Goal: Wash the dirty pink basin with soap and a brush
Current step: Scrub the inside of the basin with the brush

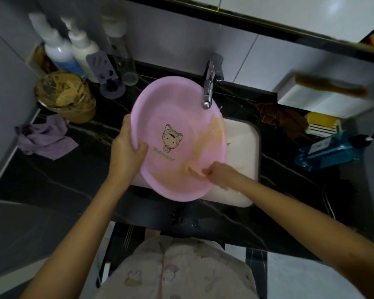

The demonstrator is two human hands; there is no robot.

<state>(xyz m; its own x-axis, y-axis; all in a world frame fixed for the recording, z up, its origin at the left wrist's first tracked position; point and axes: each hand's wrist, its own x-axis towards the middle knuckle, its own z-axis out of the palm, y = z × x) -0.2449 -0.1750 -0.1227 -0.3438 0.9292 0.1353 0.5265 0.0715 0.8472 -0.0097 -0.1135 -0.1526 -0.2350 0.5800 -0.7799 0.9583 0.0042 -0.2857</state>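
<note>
The left hand (130, 145) curls its grip round the basin (160, 104) rim, tilting it, likely to drain; right hand (216, 172) touches the stain (212, 134), grip unclear.

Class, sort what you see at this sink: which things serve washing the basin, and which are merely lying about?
For the job: pink basin, brush, yellow soap, tap, sink.
Lying about: purple cloth, brown cloth, jar, white bottles.
</note>
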